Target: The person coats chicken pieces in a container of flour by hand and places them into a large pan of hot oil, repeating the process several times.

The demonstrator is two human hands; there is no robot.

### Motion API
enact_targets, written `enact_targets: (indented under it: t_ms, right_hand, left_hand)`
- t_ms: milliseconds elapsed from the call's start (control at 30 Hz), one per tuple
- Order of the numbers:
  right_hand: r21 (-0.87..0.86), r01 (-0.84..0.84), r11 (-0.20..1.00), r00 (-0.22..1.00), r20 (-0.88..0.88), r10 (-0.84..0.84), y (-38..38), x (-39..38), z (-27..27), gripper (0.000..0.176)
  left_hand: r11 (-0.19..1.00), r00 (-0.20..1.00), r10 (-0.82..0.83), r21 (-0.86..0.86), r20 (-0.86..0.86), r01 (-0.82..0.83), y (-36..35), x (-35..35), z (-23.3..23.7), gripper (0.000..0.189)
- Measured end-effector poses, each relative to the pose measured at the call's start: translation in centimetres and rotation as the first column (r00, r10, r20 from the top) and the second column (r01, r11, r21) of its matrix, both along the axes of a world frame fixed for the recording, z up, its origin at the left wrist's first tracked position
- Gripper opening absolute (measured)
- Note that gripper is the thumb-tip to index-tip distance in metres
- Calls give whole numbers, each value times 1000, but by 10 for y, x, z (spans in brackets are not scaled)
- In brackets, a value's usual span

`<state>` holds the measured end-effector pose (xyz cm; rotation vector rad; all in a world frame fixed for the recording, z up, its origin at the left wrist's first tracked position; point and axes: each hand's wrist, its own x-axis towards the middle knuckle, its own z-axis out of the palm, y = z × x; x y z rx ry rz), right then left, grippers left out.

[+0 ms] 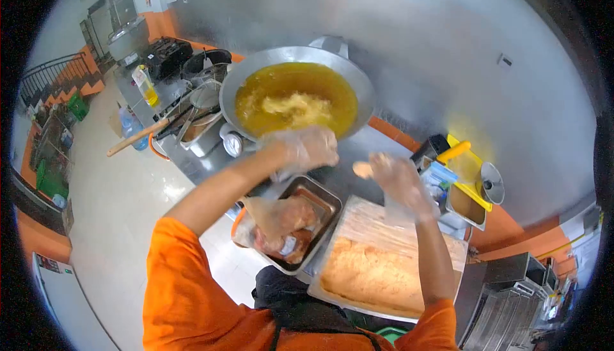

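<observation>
Both of my hands wear clear plastic gloves. My left hand [310, 149] is over the near rim of a large metal wok [229, 98], its fingers curled closed; whatever they may hold is hidden. Bubbling yellow oil [256, 82] fills the wok, and a pale, foamy patch of frying food [297, 106] floats in it. To the right, my right hand [401, 184] is closed on a small tan coated piece [362, 170], above the far side of a tray of tan breading [371, 271]. Left of that tray, a steel pan [332, 207] holds bagged raw meat [288, 223].
A wooden-handled tool [137, 138] juts out left of the wok beside a wire strainer [206, 95]. Further left stands an oil bottle [146, 87]. On the right are a yellow tray [465, 159], a metal funnel [491, 183] and a container of brown powder [465, 205].
</observation>
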<state>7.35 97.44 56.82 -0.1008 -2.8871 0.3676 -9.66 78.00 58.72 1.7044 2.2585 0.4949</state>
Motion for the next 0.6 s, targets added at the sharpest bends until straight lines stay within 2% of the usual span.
enact_targets:
  t_ms: [33, 67, 100, 133, 167, 200, 233, 267, 333, 400, 433, 467, 500, 533, 567, 600]
  right_hand:
    - [-68, 82, 994, 993, 97, -75, -10, 38, 14, 26]
    - [-131, 212, 968, 969, 152, -192, -10, 72, 0, 28]
    - [-184, 343, 921, 928, 219, -302, -4, 111, -15, 29]
    - [-386, 240, 891, 957, 247, -151, 16, 155, -53, 29]
    - [-578, 147, 803, 970, 242, -3, 33, 187, -96, 29]
    - [-592, 175, 786, 965, 263, -17, 35, 201, -114, 29]
    - [-467, 216, 858, 888, 460, 27, 38, 216, -128, 37]
    - [-338, 230, 913, 760, 648, 49, 39, 237, -149, 47]
    - [-165, 490, 856, 820, 421, -388, 49, 279, -236, 45]
    - [-349, 383, 855, 900, 352, -259, 69, 282, -287, 43]
    - [-644, 274, 714, 962, 188, -199, 80, 279, -314, 39]
    - [-854, 95, 511, 983, -1, -185, 85, 275, -342, 34]
    - [-894, 24, 447, 978, -71, -195, 92, 267, -369, 31]
    - [-745, 79, 662, 977, -74, -199, 94, 255, -400, 27]
    - [-438, 135, 888, 975, -103, -199, 95, 243, -432, 24]
    - [-129, 163, 978, 970, -159, -182, 93, 231, -458, 22]
  left_hand:
    - [993, 993, -116, 28, 34, 115, -1, 29, -12, 30]
    - [972, 970, -232, 57, 66, 229, -2, 59, -24, 33]
    - [993, 965, -79, -69, 250, 99, -2, 94, -28, 36]
    - [975, 911, 94, -220, 402, -4, -4, 130, -33, 39]
    - [995, 922, -2, -90, 386, 40, -2, 149, -95, 39]
    - [995, 932, -97, 42, 349, 88, 0, 168, -157, 39]
    - [976, 939, -183, 166, 293, 138, 2, 187, -218, 39]
    - [992, 913, -122, 69, 389, 103, 4, 204, -235, 39]
    - [981, 876, 51, -190, 480, 47, 5, 227, -233, 38]
    - [952, 889, 165, -306, 427, -29, 16, 238, -250, 38]
    - [935, 897, 220, -345, 384, -81, 25, 239, -261, 38]
    - [917, 897, 272, -377, 348, -132, 35, 237, -272, 37]
    - [896, 893, 319, -407, 317, -175, 50, 234, -283, 37]
    - [874, 884, 365, -433, 292, -218, 64, 231, -292, 37]
    - [852, 870, 408, -459, 279, -252, 78, 227, -300, 37]
    - [838, 857, 433, -475, 281, -268, 88, 223, -304, 37]
